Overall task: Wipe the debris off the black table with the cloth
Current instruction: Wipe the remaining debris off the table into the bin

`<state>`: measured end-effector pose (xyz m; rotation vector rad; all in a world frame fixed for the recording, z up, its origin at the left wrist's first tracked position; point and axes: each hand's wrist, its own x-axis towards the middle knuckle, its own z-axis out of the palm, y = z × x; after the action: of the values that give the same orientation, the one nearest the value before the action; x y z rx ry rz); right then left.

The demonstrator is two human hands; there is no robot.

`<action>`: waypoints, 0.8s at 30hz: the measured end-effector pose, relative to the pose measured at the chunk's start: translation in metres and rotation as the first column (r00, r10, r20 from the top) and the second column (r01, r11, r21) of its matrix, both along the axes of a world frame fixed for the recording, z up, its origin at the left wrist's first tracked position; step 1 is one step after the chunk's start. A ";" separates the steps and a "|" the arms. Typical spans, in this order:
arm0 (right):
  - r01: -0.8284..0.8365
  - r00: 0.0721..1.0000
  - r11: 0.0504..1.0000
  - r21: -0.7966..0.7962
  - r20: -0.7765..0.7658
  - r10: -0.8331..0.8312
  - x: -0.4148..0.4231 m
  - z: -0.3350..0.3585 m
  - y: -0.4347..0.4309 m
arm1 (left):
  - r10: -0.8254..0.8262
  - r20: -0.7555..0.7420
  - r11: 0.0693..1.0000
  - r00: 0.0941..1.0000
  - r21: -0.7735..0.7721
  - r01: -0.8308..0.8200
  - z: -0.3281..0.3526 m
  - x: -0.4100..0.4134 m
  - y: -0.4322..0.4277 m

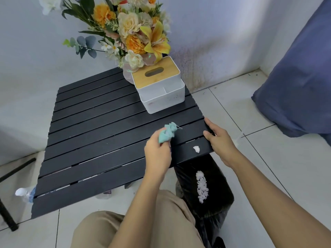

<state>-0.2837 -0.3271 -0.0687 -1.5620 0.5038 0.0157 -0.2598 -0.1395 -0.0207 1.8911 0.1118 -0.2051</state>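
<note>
The black slatted table (100, 126) fills the middle of the head view. My left hand (157, 153) grips a bunched teal cloth (167, 132) over the table's near right part. A small white clump of debris (196, 149) lies on the slat near the right front corner, between my two hands. My right hand (219, 140) holds the table's right edge, thumb on top and fingers curled at the side. More white debris (202, 186) lies in a black-lined bin (211, 203) below that corner.
A white tissue box with a wooden lid (159, 83) and a bouquet of orange, cream and yellow flowers (132, 33) stand at the table's far right. A blue fabric mass (295, 83) sits on the tiled floor at right. My knee (125, 230) is at the bottom.
</note>
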 end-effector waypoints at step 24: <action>-0.008 0.998 0.974 -0.227 -0.057 -0.006 0.003 0.009 0.007 | -0.597 0.057 0.667 0.800 0.589 0.456 0.025 0.005 0.027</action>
<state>-0.2803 -0.3198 -0.0601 -1.7899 0.5657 0.0040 -0.2550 -0.1124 0.0039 2.4810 -0.6424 -0.3616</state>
